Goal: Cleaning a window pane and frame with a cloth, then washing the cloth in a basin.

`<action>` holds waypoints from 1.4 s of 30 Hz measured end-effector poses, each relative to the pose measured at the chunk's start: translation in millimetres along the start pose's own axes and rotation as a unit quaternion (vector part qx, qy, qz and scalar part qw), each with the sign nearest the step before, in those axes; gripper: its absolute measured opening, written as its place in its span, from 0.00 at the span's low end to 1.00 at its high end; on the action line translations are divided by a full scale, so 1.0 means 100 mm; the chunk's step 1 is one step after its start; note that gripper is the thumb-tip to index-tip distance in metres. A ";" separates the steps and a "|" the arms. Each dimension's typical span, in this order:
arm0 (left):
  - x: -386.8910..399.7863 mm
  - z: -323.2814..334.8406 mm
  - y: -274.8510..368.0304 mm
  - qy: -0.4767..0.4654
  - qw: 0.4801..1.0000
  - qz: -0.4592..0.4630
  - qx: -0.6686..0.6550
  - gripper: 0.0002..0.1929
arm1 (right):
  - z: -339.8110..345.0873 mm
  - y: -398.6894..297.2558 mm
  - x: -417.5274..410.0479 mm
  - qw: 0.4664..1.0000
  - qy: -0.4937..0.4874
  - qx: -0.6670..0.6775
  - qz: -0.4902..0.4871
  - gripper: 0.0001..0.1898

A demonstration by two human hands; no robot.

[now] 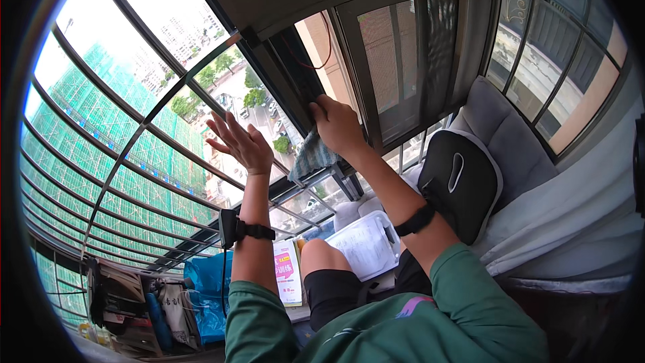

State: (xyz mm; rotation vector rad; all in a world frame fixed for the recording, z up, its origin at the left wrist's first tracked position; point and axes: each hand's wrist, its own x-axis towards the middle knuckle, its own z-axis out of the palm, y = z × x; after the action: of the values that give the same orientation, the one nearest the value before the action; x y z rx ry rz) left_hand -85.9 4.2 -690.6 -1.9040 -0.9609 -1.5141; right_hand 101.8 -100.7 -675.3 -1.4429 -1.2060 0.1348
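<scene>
My right hand [336,125] is closed on a blue-grey striped cloth [313,155], held against the dark metal window frame [289,68]. The cloth hangs below my fingers over the frame's lower part. Fingers apart, my left hand [243,145] is raised in front of the barred window and holds nothing. A black device on a strap [231,229] sits on my left forearm. Another black band [415,219] wraps my right forearm.
Metal bars [146,123] cross the left side. A sliding screen panel [393,65] stands behind my right hand, with a red wire [328,45] nearby. Below are a workbook [287,272], a white tray with papers [365,247], a black cushion [461,186] and a blue bag [209,307].
</scene>
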 end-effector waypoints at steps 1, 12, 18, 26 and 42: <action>-0.01 0.00 0.00 -0.004 1.000 -0.002 0.008 0.38 | 0.00 -0.01 0.00 1.000 0.004 -0.006 -0.011 0.15; 0.05 -0.01 0.04 0.004 1.000 0.013 -0.009 0.37 | -0.12 -0.12 0.09 0.999 -0.028 -0.027 -0.019 0.14; 0.01 -0.02 -0.02 -0.001 1.000 -0.006 -0.006 0.41 | -0.21 0.04 -0.01 0.996 -0.076 0.027 -0.046 0.10; 0.00 0.05 0.00 0.013 0.999 0.002 -0.029 0.39 | -0.22 0.11 -0.10 0.990 -0.081 -0.097 -0.056 0.11; -0.01 0.05 -0.08 0.016 1.000 0.015 -0.006 0.39 | -0.34 0.28 -0.14 0.986 -0.155 -0.019 -0.052 0.14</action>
State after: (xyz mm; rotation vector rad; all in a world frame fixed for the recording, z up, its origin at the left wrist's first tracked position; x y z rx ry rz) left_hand -89.2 12.5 -692.8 -1.8892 -0.9077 -1.5307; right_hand 133.9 -127.1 -694.5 -1.4235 -1.5410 0.2737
